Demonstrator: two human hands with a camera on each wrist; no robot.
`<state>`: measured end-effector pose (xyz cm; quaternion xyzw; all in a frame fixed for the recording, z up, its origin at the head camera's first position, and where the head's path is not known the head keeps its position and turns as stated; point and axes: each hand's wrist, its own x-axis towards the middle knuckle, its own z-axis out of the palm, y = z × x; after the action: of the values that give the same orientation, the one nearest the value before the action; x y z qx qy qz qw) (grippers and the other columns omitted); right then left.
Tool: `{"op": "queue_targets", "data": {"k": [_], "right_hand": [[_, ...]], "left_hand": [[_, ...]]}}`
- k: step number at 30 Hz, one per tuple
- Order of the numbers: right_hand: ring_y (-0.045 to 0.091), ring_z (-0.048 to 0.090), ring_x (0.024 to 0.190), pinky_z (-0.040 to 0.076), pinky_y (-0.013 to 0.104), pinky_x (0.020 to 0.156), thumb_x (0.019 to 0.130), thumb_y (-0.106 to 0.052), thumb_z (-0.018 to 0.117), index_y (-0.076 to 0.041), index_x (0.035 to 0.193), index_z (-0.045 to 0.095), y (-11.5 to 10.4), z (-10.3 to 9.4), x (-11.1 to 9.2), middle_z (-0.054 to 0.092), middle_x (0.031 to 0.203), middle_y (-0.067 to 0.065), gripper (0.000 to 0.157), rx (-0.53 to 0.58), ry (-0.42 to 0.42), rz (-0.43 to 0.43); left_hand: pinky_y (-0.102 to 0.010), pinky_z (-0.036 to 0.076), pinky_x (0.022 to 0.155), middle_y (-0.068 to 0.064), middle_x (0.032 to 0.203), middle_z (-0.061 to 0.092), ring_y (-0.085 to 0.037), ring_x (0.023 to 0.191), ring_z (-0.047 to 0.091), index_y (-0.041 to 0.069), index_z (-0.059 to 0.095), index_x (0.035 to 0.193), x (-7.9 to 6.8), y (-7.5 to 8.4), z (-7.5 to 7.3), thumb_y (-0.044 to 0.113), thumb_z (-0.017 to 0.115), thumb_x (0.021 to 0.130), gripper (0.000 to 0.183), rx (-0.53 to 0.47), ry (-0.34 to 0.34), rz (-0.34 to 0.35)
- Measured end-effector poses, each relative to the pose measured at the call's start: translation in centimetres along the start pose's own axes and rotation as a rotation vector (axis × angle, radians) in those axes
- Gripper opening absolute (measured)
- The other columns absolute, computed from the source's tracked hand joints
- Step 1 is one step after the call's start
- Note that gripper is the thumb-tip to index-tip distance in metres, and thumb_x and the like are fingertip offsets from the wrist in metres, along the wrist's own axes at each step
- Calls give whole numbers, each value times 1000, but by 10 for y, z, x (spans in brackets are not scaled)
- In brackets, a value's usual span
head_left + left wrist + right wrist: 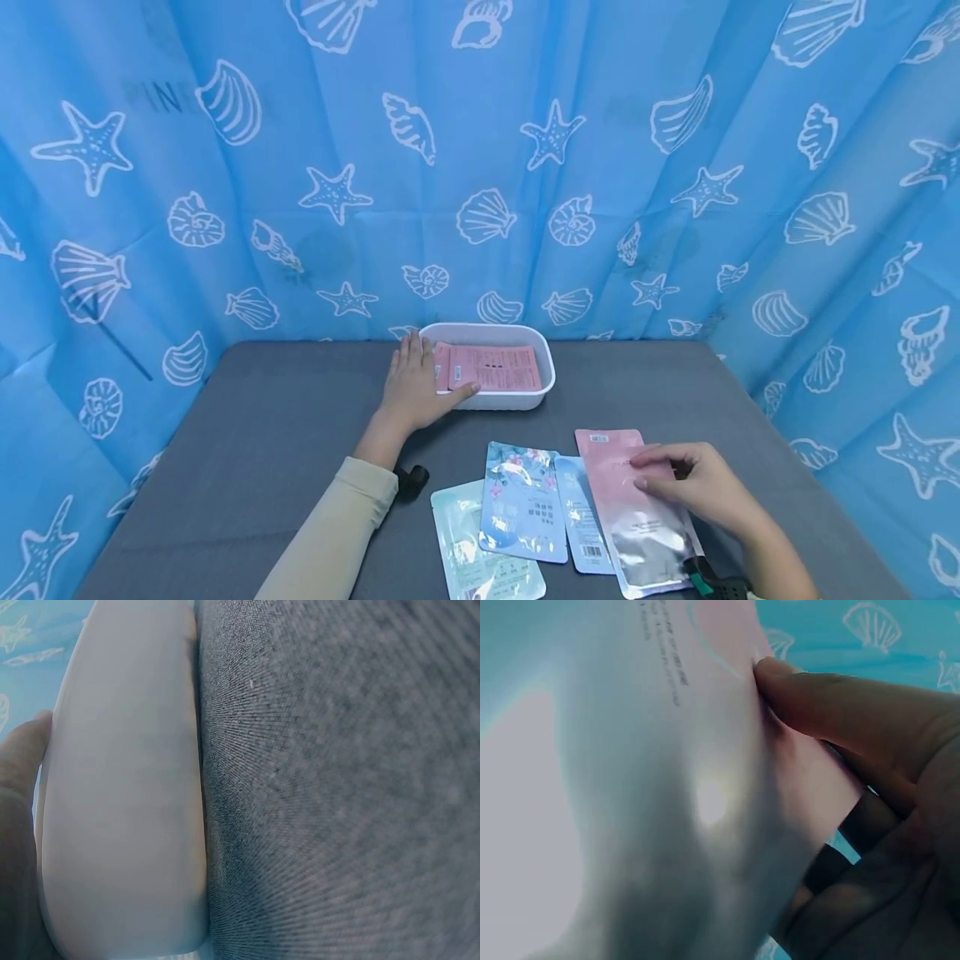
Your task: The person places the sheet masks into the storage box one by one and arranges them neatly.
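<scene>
My right hand (690, 483) pinches a pink-and-silver sheet mask packet (630, 517) by its right side. In the right wrist view the thumb presses on the shiny packet (652, 810), while other fingers go behind it. At the back, my left hand (412, 387) rests on the left end of a white plastic tub (498, 401), fingers extended and thumb along the front rim. The left wrist view shows the tub's wall (124, 780) close up beside the thumb (22, 761). Pink packets (498, 368) lie flat inside the tub.
Left of the held packet lie a flowered blue packet (521, 508), a light blue packet (581, 517) partly covered, and a mint green packet (480, 542) under the flowered one. A blue shell-print curtain (450, 192) hangs behind the grey table (285, 433).
</scene>
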<state>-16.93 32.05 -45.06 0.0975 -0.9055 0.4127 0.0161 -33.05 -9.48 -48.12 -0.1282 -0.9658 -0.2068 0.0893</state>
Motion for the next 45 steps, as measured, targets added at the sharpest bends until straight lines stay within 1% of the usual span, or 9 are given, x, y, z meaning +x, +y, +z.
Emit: {"op": "queue_targets", "data": {"k": [4,9,15,23,28,34,39,42,45], "right_hand": [[0,67,88,57,23,69,88,-15,88,-12,104,85,-10,4,3,82,105,5,16,27,38,-37],[6,62,70,51,24,57,90,-9,85,-9,100,85,-26,7,12,82,94,-1,10,47,184,-89],[9,51,57,44,26,49,86,-4,87,-8,101,85,-46,8,25,80,87,6,16,57,238,-165],[3,64,68,56,19,59,86,3,85,-2,108,83,-68,16,49,82,98,2,22,117,327,-247],[-4,69,82,60,14,70,87,2,84,-2,120,80,-86,28,77,78,117,20,34,162,463,-261],[-4,72,95,58,10,75,88,1,84,-8,136,73,-91,44,105,72,135,21,51,295,649,-258],[21,75,115,59,16,87,91,0,82,-10,149,61,-78,63,121,64,146,22,63,417,582,-227],[37,69,127,58,18,92,94,-3,80,-9,156,53,-69,73,125,58,153,22,68,418,485,-188],[41,64,135,55,13,94,97,-8,77,-8,159,47,-65,78,127,51,161,21,69,407,404,-140]], "left_hand": [[-59,11,134,-26,177,8,-44,166,6,-5,22,166,0,-2,4,84,59,88,123,-7,-13,2],[-59,10,134,-26,177,7,-43,166,5,-5,21,167,0,-4,7,83,59,88,124,-7,-12,-3],[-58,10,134,-26,177,7,-43,166,5,-4,19,167,-1,-5,9,85,57,88,125,-1,-19,-9],[-59,12,134,-27,177,7,-45,166,6,-5,22,166,-4,-5,9,86,57,88,125,-4,-25,3],[-59,12,134,-27,177,7,-44,166,6,-5,20,167,-3,-8,8,85,56,89,125,-2,-11,4],[-59,12,134,-27,177,7,-44,166,6,-6,19,167,-3,-8,4,84,56,89,124,-6,-6,6],[-58,12,134,-26,177,8,-43,166,6,-5,19,167,-3,-6,2,84,57,89,124,-3,-6,-2],[-59,13,134,-26,177,7,-44,166,6,-5,19,167,-2,-4,1,85,56,89,124,4,-12,-2],[-59,13,134,-27,177,6,-44,166,6,-6,19,167,0,-2,0,85,55,90,124,3,-11,1]]}}
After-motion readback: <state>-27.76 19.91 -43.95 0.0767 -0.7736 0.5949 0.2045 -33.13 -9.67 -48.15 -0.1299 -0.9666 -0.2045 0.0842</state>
